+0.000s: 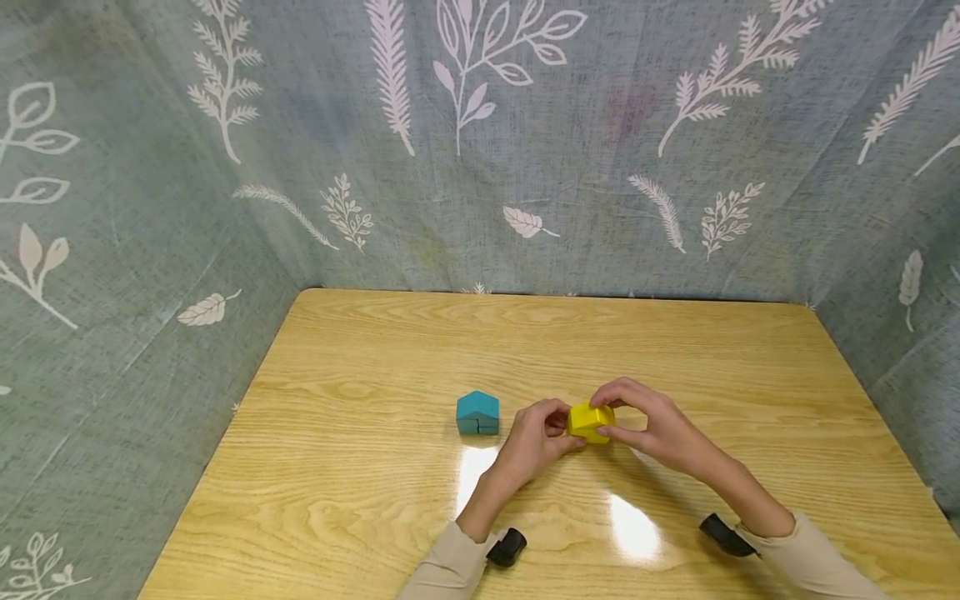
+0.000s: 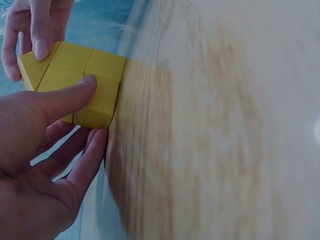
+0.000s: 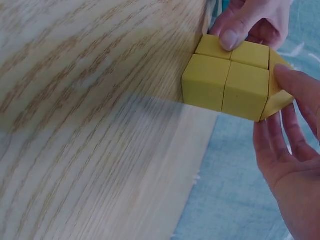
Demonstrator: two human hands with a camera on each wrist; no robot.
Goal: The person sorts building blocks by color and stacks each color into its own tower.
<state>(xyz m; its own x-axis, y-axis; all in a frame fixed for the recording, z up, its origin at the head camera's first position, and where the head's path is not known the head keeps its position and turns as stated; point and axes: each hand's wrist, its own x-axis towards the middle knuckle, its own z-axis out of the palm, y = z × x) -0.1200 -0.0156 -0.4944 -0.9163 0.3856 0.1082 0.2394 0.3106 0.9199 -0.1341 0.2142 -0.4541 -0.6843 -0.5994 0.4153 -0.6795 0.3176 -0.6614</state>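
Yellow blocks point(image 1: 588, 422) stand together on the table, right of its middle, between my two hands. In the right wrist view they form a stack of small cubes point(image 3: 246, 92) with a triangular block point(image 3: 276, 95) on one end, fitted flush. My left hand point(image 1: 531, 442) grips the cubes, its thumb point(image 2: 75, 97) across one face and fingers on the opposite side. With thumb and fingers my right hand point(image 1: 656, 425) pinches the triangular block. A teal block house point(image 1: 477, 413) with a peaked top stands to the left of my left hand, touched by neither hand.
The wood-grain table point(image 1: 360, 358) has its far edge against a grey-blue leaf-print cloth point(image 1: 420, 225), which also hangs at both sides. Black bands point(image 1: 507, 548) sit at the wrists, by the beige sleeves. Bright light reflections point(image 1: 633, 527) lie on the tabletop.
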